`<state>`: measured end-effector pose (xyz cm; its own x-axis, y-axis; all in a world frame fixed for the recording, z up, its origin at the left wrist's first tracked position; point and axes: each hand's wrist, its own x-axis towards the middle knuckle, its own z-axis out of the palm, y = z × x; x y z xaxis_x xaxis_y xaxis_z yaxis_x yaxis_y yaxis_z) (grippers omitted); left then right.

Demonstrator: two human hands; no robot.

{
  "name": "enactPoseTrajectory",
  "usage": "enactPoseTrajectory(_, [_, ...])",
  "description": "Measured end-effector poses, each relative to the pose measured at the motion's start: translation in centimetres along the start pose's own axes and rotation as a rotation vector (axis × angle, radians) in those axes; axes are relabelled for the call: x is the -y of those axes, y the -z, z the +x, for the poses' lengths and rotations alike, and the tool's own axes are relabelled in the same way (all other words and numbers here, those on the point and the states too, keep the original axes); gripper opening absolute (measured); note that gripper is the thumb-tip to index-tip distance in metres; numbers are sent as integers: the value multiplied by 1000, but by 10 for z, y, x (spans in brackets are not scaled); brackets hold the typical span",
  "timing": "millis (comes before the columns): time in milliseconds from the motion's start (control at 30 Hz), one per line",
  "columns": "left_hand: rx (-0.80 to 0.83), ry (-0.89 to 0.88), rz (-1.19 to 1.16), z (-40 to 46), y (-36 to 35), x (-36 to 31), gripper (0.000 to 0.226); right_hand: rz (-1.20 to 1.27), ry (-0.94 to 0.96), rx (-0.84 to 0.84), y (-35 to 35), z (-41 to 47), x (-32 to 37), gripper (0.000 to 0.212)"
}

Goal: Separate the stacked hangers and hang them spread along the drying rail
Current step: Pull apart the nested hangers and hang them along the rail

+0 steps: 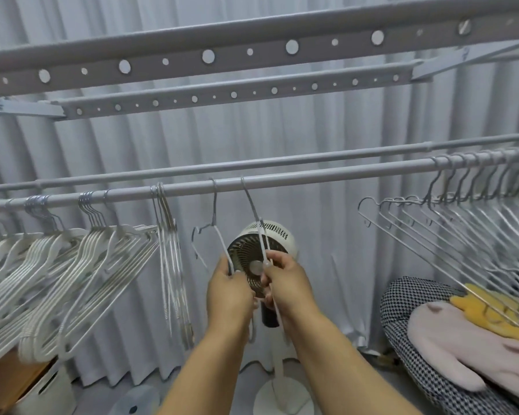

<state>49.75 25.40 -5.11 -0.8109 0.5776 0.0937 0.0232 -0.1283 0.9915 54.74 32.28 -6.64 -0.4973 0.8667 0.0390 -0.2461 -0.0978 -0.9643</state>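
A grey drying rail [312, 176] crosses the view at mid height. Two thin white hangers hook on it near the middle. My left hand [229, 295] grips the lower part of the left hanger [215, 211]. My right hand [286, 283] pinches the shoulder wire of the right hanger [252, 205]. A small bundle of hangers [170, 250] dangles just left of them. Several white hangers [57, 265] crowd the rail's left end in tight groups. A dense row of metal hangers [462, 220] fills the right end.
A white standing fan [277, 235] stands behind my hands, its base [282, 396] on the floor. Perforated rack bars [252, 52] run overhead. A checked cushion [417, 310] with pink and yellow cloth lies at right. A box and white bin [42, 390] sit lower left. Grey curtains hang behind.
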Motion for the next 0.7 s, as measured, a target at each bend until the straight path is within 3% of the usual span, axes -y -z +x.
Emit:
enactPoseTrajectory(200, [125, -17, 60, -6, -33, 13, 52, 35, 57, -69, 37, -8, 18, 37])
enactPoseTrajectory(433, [283, -21, 62, -22, -72, 10, 64, 203, 32, -122, 85, -10, 34, 32])
enactPoseTrajectory(700, [353, 7, 114, -38, -119, 9, 66, 287, 47, -185, 142, -8, 47, 42])
